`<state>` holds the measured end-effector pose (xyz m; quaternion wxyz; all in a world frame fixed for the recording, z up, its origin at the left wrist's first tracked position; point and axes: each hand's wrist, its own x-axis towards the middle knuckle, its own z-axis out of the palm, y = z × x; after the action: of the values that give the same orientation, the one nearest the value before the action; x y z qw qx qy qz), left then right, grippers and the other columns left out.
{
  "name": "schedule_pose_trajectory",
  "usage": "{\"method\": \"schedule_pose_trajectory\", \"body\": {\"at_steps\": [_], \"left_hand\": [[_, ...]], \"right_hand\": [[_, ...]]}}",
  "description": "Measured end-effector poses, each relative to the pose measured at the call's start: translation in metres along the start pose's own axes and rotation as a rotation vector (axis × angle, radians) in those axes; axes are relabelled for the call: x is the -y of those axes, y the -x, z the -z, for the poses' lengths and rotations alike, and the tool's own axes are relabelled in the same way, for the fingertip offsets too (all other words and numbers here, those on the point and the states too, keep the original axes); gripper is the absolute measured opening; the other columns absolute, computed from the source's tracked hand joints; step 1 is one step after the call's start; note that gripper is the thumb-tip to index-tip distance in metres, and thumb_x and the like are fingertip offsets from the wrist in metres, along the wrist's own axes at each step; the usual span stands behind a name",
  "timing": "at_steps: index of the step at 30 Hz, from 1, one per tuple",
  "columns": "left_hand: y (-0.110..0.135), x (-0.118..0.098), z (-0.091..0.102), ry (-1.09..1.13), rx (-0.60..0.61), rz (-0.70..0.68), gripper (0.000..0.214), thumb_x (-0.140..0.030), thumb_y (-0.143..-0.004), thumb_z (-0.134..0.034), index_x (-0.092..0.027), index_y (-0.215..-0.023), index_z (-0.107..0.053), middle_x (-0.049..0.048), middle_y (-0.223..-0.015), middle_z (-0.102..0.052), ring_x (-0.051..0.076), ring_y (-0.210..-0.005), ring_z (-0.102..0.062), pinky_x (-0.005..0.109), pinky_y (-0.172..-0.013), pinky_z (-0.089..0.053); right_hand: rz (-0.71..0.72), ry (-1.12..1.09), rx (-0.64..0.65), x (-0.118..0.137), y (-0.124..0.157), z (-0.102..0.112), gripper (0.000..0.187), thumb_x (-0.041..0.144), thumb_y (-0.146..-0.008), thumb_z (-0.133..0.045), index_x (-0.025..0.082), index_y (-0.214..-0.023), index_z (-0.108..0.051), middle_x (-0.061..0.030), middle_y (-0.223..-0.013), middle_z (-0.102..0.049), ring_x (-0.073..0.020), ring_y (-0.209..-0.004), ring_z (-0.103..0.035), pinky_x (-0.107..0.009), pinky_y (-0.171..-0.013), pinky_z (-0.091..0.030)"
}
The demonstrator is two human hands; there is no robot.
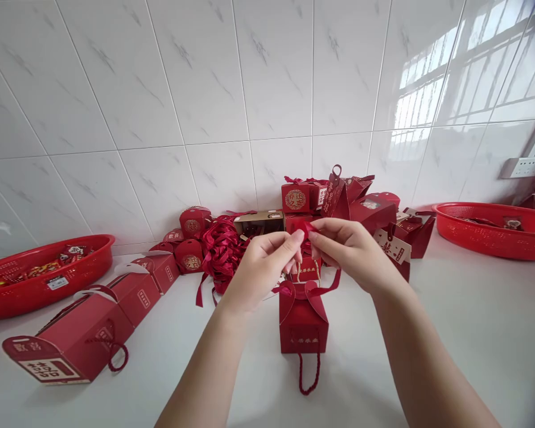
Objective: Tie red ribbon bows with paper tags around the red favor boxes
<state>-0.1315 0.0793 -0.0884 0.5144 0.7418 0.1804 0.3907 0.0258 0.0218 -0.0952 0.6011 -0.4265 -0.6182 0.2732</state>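
Note:
A small red gift box (304, 324) stands upright on the white table, its top flaps folded together and a dark red cord handle (310, 389) hanging down its front. A red ribbon (327, 288) runs through the top of the box and up to my fingers. Above the box, my left hand (267, 261) pinches one end of this ribbon between thumb and fingers. Close beside it, my right hand (350, 246) pinches the ribbon as well, the fingertips of both hands nearly touching. My other fingers are curled in and partly hidden.
Behind my hands lie a heap of red ribbons (223, 252) and a pile of red gift boxes (374, 211). Larger red boxes (87, 321) form a row at left. Red plastic baskets holding wrapped sweets stand at far left (89, 261) and far right (485, 238). A tiled wall (214, 107) closes the back.

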Motion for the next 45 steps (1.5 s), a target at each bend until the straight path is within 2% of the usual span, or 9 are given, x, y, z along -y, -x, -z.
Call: {"method": "schedule_pose_trajectory", "body": {"at_steps": [4,8,13,21,27,33,38,42,45], "left_hand": [[-0.003,0.008,-0.002,-0.046,-0.02,0.068,0.046,-0.056,-0.08,-0.06,-0.018,-0.056,-0.051,-0.0032,-0.053,-0.04,0.009,-0.049,-0.035,0.024,-0.047,-0.025],[-0.007,0.013,0.0,-0.051,-0.062,0.089,0.049,-0.058,-0.074,-0.066,-0.018,-0.053,-0.049,-0.0045,-0.051,-0.035,0.008,-0.047,-0.028,0.025,-0.046,-0.018],[-0.008,0.015,0.0,-0.025,-0.06,0.118,0.049,-0.055,-0.072,-0.069,-0.018,-0.051,-0.047,-0.0046,-0.048,-0.036,0.008,-0.045,-0.029,0.025,-0.045,-0.018],[-0.011,0.019,-0.004,0.031,-0.111,0.127,0.051,-0.056,-0.074,-0.068,-0.018,-0.05,-0.044,-0.0053,-0.046,-0.033,0.007,-0.044,-0.025,0.024,-0.044,-0.015],[-0.012,0.016,-0.002,0.107,-0.043,0.146,0.043,-0.054,-0.078,-0.064,-0.016,-0.057,-0.06,-0.0055,-0.046,-0.031,0.006,-0.044,-0.024,0.024,-0.045,-0.019],[-0.016,0.02,0.009,0.165,0.075,0.15,0.024,-0.032,-0.078,-0.06,-0.014,-0.063,-0.066,-0.0048,-0.045,-0.035,0.007,-0.046,-0.031,0.023,-0.048,-0.027],[-0.023,0.029,0.022,0.361,0.093,0.237,0.032,-0.026,-0.078,-0.052,-0.017,-0.047,-0.05,-0.0014,-0.044,-0.041,0.011,-0.049,-0.044,0.024,-0.056,-0.039],[-0.024,0.03,0.026,0.456,0.052,0.269,0.033,-0.025,-0.077,-0.056,-0.015,-0.046,-0.052,0.0008,-0.051,-0.052,0.011,-0.054,-0.051,0.025,-0.064,-0.044],[-0.024,0.03,0.028,0.451,0.038,0.272,0.037,-0.028,-0.079,-0.061,-0.014,-0.046,-0.055,0.0002,-0.053,-0.054,0.011,-0.059,-0.055,0.024,-0.066,-0.045]], "right_hand": [[-0.031,-0.027,0.063,-0.002,-0.001,-0.006,0.023,0.034,-0.087,-0.053,0.017,-0.073,-0.059,0.0025,-0.062,-0.047,-0.0076,-0.052,-0.037,-0.021,-0.046,-0.029],[-0.039,-0.12,0.049,-0.004,-0.002,-0.006,0.029,0.044,-0.086,-0.052,0.018,-0.077,-0.061,-0.0013,-0.074,-0.054,-0.0112,-0.063,-0.047,-0.022,-0.053,-0.038],[-0.012,-0.169,0.119,-0.007,-0.005,-0.007,0.038,0.051,-0.085,-0.059,0.016,-0.069,-0.053,0.0051,-0.057,-0.034,-0.0063,-0.05,-0.027,-0.022,-0.045,-0.022],[-0.027,-0.283,0.19,-0.014,-0.009,-0.012,0.038,0.049,-0.086,-0.06,0.015,-0.071,-0.052,0.0043,-0.061,-0.038,-0.0058,-0.053,-0.027,-0.022,-0.048,-0.021],[0.004,-0.348,0.211,-0.021,-0.012,-0.012,0.042,0.054,-0.089,-0.052,0.016,-0.071,-0.051,0.0028,-0.063,-0.043,-0.0078,-0.055,-0.03,-0.023,-0.05,-0.023],[0.028,-0.375,0.151,-0.025,-0.015,-0.009,0.036,0.049,-0.093,-0.049,0.017,-0.078,-0.056,0.0028,-0.064,-0.044,-0.0074,-0.053,-0.029,-0.024,-0.051,-0.021],[0.125,-0.08,0.157,-0.024,-0.013,-0.004,0.034,0.045,-0.096,-0.043,0.017,-0.086,-0.059,0.0026,-0.064,-0.042,-0.0081,-0.054,-0.03,-0.024,-0.05,-0.022],[0.319,0.344,0.092,-0.024,-0.011,-0.002,0.032,0.035,-0.098,-0.041,0.017,-0.077,-0.056,0.001,-0.065,-0.044,-0.0095,-0.059,-0.036,-0.024,-0.054,-0.028],[0.421,0.508,0.067,-0.025,-0.011,0.0,0.031,0.029,-0.098,-0.04,0.017,-0.071,-0.048,0.0007,-0.067,-0.043,-0.0097,-0.061,-0.036,-0.023,-0.056,-0.031]]}}
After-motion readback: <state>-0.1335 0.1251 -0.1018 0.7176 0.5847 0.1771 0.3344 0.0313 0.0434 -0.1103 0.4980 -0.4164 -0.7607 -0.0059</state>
